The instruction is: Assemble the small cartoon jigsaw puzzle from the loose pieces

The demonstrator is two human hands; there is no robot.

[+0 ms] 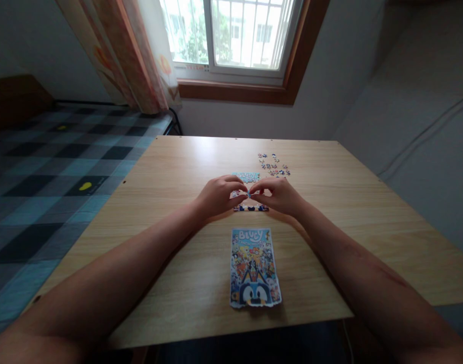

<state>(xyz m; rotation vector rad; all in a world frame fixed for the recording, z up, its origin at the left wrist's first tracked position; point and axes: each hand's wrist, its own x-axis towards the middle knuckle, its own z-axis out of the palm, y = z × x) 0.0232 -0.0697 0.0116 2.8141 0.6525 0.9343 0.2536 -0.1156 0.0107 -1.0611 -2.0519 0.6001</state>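
Note:
Over the partly joined jigsaw puzzle (246, 177), my left hand (221, 194) and my right hand (279, 194) meet fingertip to fingertip. A small light-blue puzzle piece (249, 193) is pinched between them, held from both sides. Behind the hands shows a pale blue joined strip, and a dark strip (251, 208) with blue pieces lies just in front of them. My fingers cover much of the middle of the puzzle. Nearer to me lies a picture sheet (254, 268) with the word "Bluey" and a blue cartoon dog, its lower edge ragged.
Loose puzzle pieces (274, 166) are scattered beyond my right hand. The wooden table (171, 172) reaches toward a wall and a barred window (250, 35). A bed with a checked cover (102, 151) stands at the left, beside an orange curtain (129, 55).

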